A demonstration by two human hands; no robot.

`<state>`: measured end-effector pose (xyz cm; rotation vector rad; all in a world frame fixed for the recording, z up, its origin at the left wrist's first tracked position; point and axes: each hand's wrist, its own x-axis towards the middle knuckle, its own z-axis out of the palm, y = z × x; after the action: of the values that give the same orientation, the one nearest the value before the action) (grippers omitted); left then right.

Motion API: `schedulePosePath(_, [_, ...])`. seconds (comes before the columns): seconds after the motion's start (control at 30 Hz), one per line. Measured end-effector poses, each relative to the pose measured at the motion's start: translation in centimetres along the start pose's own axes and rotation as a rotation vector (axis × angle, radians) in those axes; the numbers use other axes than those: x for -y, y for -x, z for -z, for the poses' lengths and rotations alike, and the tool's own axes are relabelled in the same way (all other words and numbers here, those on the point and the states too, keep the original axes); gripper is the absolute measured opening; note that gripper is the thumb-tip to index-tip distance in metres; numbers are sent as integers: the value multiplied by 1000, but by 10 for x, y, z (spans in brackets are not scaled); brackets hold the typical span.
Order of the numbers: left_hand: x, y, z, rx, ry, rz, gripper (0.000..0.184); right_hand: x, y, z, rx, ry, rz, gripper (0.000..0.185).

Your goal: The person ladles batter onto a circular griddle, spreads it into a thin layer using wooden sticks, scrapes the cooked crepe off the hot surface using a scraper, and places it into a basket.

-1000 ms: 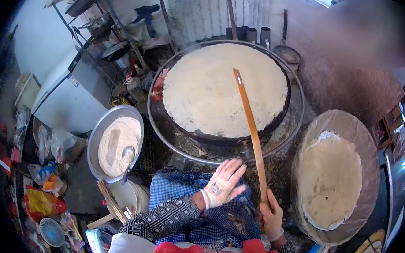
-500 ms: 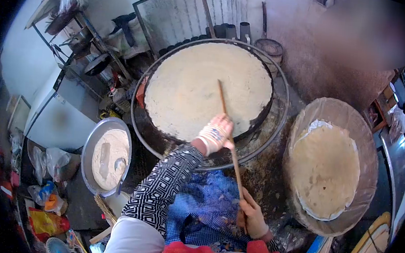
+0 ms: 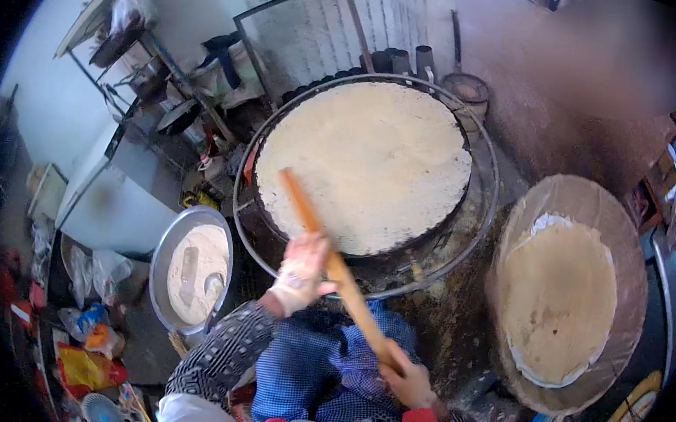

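Note:
A long wooden stick (image 3: 357, 302) slants from lower right to upper left, its tip over the near left edge of a big round pale sheet (image 3: 365, 162) on a dark griddle. My right hand (image 3: 408, 379) is wrapped round the stick's lower end. My left hand (image 3: 300, 275), in a pale glove, lies against the stick's left side near its middle; its fingers are blurred and I cannot make out whether they grip. A metal ring (image 3: 488, 214) surrounds the griddle.
On the left a metal basin (image 3: 159, 265) holds pale flour-like stuff and a ladle. On the right a lined oval basket (image 3: 629, 310) holds flat round sheets (image 3: 559, 297). Shelves with pans (image 3: 178, 117) stand at the back left, and plastic bags (image 3: 110, 273) lie at the left.
The stick's tip has swung from the sheet's middle to its near left edge. My left hand has moved left and down with it. The whole view has shifted a little.

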<state>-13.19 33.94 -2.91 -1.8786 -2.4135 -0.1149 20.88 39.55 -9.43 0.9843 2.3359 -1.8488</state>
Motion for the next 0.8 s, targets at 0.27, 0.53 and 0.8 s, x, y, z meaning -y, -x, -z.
schedulePosePath(0.27, [-115,-234,-50,128,39,-500,99,30,-3,56,-474,-764,-117,58])
schedulePosePath(0.53, [0,-260,-37,188,-27,-189,97,67,-92,110,-52,-954,-114,55])
schedulePosePath(0.8, [109,-88,-43,-82,-5,-28,108,54,-120,8,25,-495,108,55])
